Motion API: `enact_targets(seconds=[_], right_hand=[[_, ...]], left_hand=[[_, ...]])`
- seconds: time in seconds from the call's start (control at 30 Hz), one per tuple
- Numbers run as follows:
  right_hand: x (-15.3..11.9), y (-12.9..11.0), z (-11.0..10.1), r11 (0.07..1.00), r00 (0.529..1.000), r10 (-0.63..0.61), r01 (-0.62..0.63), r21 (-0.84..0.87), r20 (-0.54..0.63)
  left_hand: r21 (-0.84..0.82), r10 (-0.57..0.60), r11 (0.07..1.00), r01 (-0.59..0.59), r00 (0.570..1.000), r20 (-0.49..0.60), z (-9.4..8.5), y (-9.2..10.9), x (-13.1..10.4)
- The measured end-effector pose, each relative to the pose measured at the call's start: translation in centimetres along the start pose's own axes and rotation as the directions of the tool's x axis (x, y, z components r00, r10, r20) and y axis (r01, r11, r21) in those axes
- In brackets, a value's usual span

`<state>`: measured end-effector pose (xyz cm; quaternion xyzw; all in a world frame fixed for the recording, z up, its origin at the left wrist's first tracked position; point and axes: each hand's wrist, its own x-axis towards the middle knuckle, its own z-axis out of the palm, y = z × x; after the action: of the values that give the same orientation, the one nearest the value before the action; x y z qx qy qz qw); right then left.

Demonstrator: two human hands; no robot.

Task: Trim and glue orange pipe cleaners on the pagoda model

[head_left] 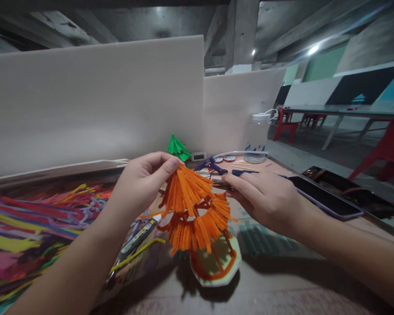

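My left hand (pixel 147 177) pinches the top of an orange tiered piece (pixel 190 192) made of fuzzy strips, at the centre of the view. The piece tilts, and thin orange posts join its lower tier to a pale octagonal base (pixel 216 267) with an orange outline. To the right of the orange tiers is my right hand (pixel 265 197), its fingers bent together near some dark tools; what its fingertips hold, if anything, is hidden. A blue glue gun (pixel 212 165) lies just behind, between the hands.
Colourful fuzzy strips (pixel 52 214) fill the left side, beside a cutter knife (pixel 139 238). A small green tree (pixel 177 148) and a white timer (pixel 198 156) are behind. A clear bottle (pixel 256 138), a phone (pixel 326 197) and a dark bag (pixel 354 190) are on the right.
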<state>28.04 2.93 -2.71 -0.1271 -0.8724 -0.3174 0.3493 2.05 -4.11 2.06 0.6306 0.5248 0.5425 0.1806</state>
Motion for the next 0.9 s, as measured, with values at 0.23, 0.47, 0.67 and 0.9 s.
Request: enact_targets(seconds=[0.23, 0.47, 0.67, 0.9], right_hand=[[-0.02, 0.02, -0.24, 0.997, 0.999, -0.043, 0.044, -0.067, 0.015], [-0.1, 0.01, -0.29, 0.993, 0.998, -0.057, 0.059, -0.107, 0.022], [-0.08, -0.08, -0.36, 0.992, 0.998, -0.055, 0.059, -0.115, 0.04], [-0.19, -0.03, -0.23, 0.992, 0.998, -0.051, 0.056, -0.117, 0.04]], left_hand=[[0.001, -0.007, 1.0, 0.007, 1.0, 0.007, 0.01, 0.22, -0.25], [0.011, -0.004, 1.0, 0.004, 1.0, 0.021, 0.05, 0.14, -0.14], [0.014, 0.017, 1.0, -0.017, 1.0, 0.007, 0.04, 0.3, -0.17], [0.007, 0.016, 1.0, -0.016, 1.0, 0.014, -0.01, 0.21, -0.17]])
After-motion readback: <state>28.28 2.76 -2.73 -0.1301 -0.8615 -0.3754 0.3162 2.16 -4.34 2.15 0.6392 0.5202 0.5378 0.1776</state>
